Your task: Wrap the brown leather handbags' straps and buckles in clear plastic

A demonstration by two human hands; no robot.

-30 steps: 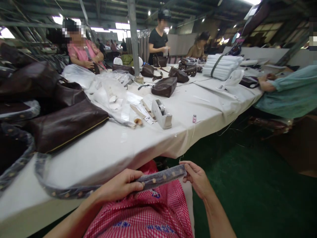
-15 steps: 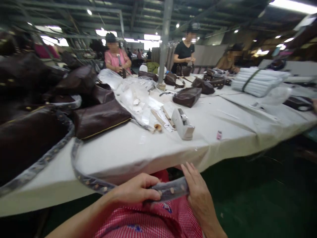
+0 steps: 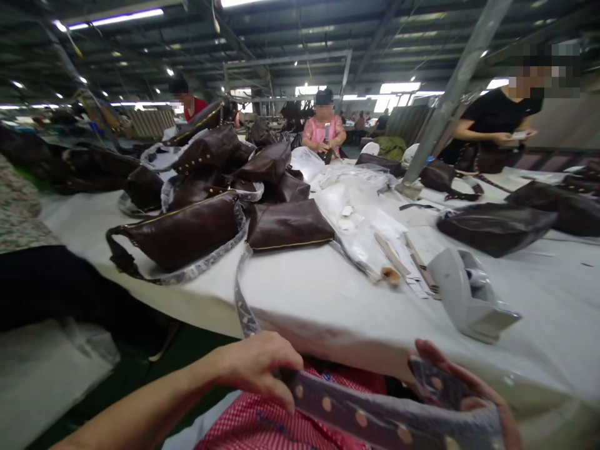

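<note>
A dark bag strap point(image 3: 360, 415) with round gold studs, wrapped in clear plastic, stretches between my hands above my lap. My left hand point(image 3: 262, 369) pinches it near the middle of the view. At the lower right, the strap bends back on itself inside my right hand point(image 3: 497, 406), whose fingers curl round the fold. Beyond my left hand the strap runs up over the table edge toward a dark brown leather bag point(image 3: 290, 228) with a yellow zip line. Another brown bag point(image 3: 187, 231), its strap in plastic, lies to the left of it.
A grey tape dispenser point(image 3: 464, 294) stands on the white-covered table point(image 3: 300, 294) at the right. Clear plastic sleeves point(image 3: 356, 206) and card strips lie mid-table. More brown bags point(image 3: 210, 150) are heaped at the left. A metal post point(image 3: 450, 100) rises behind. Several people work around the table.
The view has swung left. My hands have moved apart, so a longer stretch of strap shows between them, and the right hand now holds the strap folded back.
</note>
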